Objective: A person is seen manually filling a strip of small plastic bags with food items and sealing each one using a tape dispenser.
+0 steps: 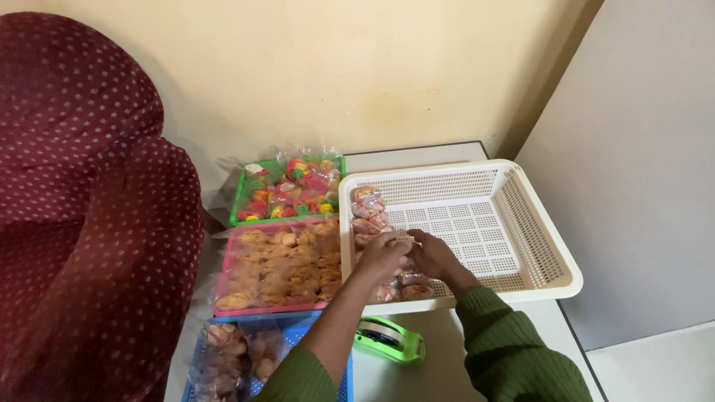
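Both hands meet over the left part of a cream basket [521,223] that sits on a pale bench [439,365]. The left hand [383,255] and the right hand [432,254] come together on a small clear snack packet [400,240], and the fingers [396,242] of both hands are curled around it, pinching it between them; it sits low over the basket floor, though whether it touches the floor cannot be told. Just beyond the fingers, along the basket's left wall, lies a row of similar packets [369,205], and more packets [406,286] lie under and just short of the hands by the near wall. To the right of the fingers the perforated basket floor lies bare up to the far and right walls, which rise as slotted sides and bound that room. To the left of the fingers, just past the basket's rim, stands a pink tray [277,305] filled with bags of pale orange crackers, and beyond it a green tray [238,208] holds bags of colourful snacks. Nearer than the pink tray, a blue tray [346,376] holds pinkish bags. Below the wrists, on the bench, rests a green tape dispenser [389,339], close to the left forearm. Far left, a dark red dotted cloth [89,223] fills the view. The bench's right edge runs near a grey wall panel [640,149].
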